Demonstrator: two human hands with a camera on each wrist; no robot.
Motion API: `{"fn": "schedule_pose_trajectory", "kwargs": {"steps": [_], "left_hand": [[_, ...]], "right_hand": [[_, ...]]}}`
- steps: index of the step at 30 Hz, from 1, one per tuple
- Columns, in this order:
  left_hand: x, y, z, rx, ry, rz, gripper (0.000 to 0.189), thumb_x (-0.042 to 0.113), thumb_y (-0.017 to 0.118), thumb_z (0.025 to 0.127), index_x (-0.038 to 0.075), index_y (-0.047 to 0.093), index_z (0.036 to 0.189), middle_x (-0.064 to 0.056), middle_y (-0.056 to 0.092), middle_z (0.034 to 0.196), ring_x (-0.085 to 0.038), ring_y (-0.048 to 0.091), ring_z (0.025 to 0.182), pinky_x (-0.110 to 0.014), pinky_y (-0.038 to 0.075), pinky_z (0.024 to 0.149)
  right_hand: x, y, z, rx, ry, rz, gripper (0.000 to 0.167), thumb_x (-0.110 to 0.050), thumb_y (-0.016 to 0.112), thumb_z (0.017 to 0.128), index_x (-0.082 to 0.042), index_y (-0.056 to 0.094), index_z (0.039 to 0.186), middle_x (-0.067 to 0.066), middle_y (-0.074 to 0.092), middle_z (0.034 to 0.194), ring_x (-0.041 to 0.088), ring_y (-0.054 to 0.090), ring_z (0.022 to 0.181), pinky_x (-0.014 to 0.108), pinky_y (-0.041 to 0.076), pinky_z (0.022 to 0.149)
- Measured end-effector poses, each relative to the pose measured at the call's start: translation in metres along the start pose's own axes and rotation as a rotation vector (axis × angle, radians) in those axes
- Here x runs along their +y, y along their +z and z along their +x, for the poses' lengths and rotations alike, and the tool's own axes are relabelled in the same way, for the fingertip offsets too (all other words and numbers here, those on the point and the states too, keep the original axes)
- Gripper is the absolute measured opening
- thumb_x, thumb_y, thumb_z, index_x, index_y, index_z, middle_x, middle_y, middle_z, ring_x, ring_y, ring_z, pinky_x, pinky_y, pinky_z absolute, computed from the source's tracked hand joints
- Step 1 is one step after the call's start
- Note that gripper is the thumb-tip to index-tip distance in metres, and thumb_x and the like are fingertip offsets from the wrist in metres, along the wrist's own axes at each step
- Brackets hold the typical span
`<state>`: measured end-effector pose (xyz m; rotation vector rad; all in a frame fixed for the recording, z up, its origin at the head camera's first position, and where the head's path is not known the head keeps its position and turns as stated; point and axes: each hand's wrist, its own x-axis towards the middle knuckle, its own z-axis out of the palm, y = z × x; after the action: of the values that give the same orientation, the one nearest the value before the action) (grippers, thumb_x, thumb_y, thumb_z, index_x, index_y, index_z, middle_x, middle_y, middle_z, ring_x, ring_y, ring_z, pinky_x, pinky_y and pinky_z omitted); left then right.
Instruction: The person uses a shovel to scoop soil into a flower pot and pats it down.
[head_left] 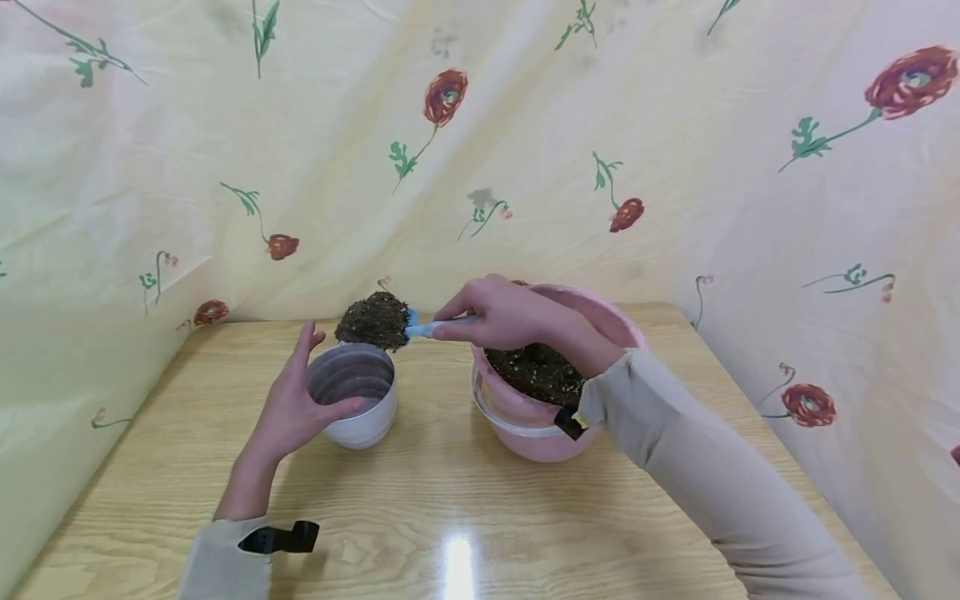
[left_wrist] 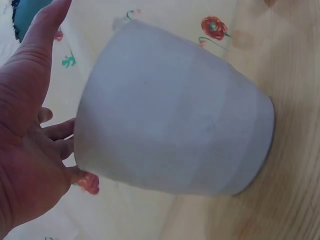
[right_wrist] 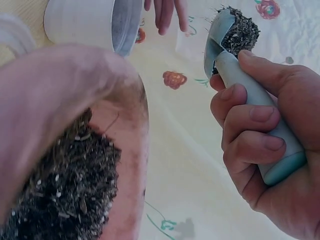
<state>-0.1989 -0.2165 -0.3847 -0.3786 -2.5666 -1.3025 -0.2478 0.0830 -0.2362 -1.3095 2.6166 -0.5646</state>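
Observation:
My right hand (head_left: 513,317) grips the pale blue handle of a garden trowel (right_wrist: 245,82), its fingers wrapped round it. Dark potting soil (head_left: 373,321) is heaped on the trowel's blade, which is just behind and above the rim of a white flower pot (head_left: 363,429). The pot stands upright on the table, and the part of its ribbed inside that shows holds no soil. Beside its left rim is my left hand (head_left: 296,412), fingers extended and thumb reaching across the near side of the mouth; whether it touches the pot is unclear.
A large pink tub (head_left: 536,446) with a pale band stands to the right, partly under my right forearm. Dark soil (head_left: 536,375) with white specks lies in it. Flowered cloth (head_left: 525,150) hangs behind and beside the wooden table (head_left: 405,533).

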Motion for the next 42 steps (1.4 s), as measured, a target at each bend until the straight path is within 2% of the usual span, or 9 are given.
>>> {"fn": "schedule_pose_trajectory", "kwargs": {"steps": [6, 14, 20, 27, 34, 42], "left_hand": [[-0.008, 0.001, -0.002, -0.005, -0.027, 0.015, 0.126, 0.036, 0.088, 0.069, 0.024, -0.002, 0.156, -0.018, 0.021, 0.156, -0.043, 0.020, 0.141, -0.067, 0.022, 0.104], [-0.018, 0.005, -0.002, -0.034, -0.081, 0.009, 0.128, 0.038, 0.088, 0.068, 0.022, -0.004, 0.156, -0.016, 0.013, 0.159, -0.041, 0.013, 0.143, -0.065, 0.018, 0.108], [-0.019, 0.004, -0.003, -0.057, -0.122, -0.002, 0.129, 0.039, 0.087, 0.069, 0.019, -0.007, 0.155, -0.016, 0.011, 0.160, -0.040, 0.011, 0.144, -0.063, 0.017, 0.109], [-0.023, 0.005, -0.002, -0.067, -0.149, -0.019, 0.131, 0.039, 0.087, 0.069, 0.016, -0.008, 0.155, -0.020, 0.015, 0.158, -0.041, 0.013, 0.143, -0.063, 0.017, 0.109], [-0.024, 0.008, -0.001, -0.073, -0.173, -0.015, 0.133, 0.042, 0.087, 0.068, 0.014, -0.009, 0.155, -0.019, 0.014, 0.158, -0.041, 0.015, 0.143, -0.062, 0.018, 0.110], [-0.022, 0.008, -0.003, -0.071, -0.178, -0.015, 0.132, 0.041, 0.087, 0.068, 0.013, -0.009, 0.155, -0.019, 0.014, 0.158, -0.040, 0.017, 0.142, -0.061, 0.018, 0.110]], "right_hand": [[-0.005, 0.004, 0.012, -0.018, 0.014, 0.010, 0.029, -0.032, 0.057, 0.098, -0.014, 0.073, 0.114, -0.004, 0.068, 0.083, 0.009, 0.040, 0.050, 0.026, 0.040, 0.061], [-0.005, 0.015, 0.024, -0.027, 0.038, -0.016, 0.028, -0.034, 0.058, 0.097, -0.017, 0.074, 0.112, -0.007, 0.070, 0.089, 0.008, 0.052, 0.063, 0.025, 0.044, 0.064], [-0.005, 0.023, 0.033, -0.034, 0.033, -0.031, 0.027, -0.033, 0.058, 0.097, -0.016, 0.074, 0.111, -0.006, 0.071, 0.095, 0.006, 0.059, 0.074, 0.025, 0.048, 0.074], [-0.004, 0.037, 0.046, -0.068, 0.047, -0.053, 0.026, -0.033, 0.058, 0.097, -0.016, 0.075, 0.109, -0.006, 0.072, 0.097, 0.007, 0.062, 0.080, 0.025, 0.049, 0.076], [0.000, 0.049, 0.055, -0.123, 0.078, -0.108, 0.026, -0.033, 0.058, 0.097, -0.017, 0.075, 0.109, -0.005, 0.071, 0.103, 0.008, 0.064, 0.092, 0.025, 0.049, 0.082], [0.000, 0.058, 0.063, -0.194, 0.109, -0.148, 0.027, -0.035, 0.058, 0.097, -0.017, 0.076, 0.106, -0.006, 0.072, 0.097, 0.007, 0.062, 0.081, 0.025, 0.047, 0.077]]}}
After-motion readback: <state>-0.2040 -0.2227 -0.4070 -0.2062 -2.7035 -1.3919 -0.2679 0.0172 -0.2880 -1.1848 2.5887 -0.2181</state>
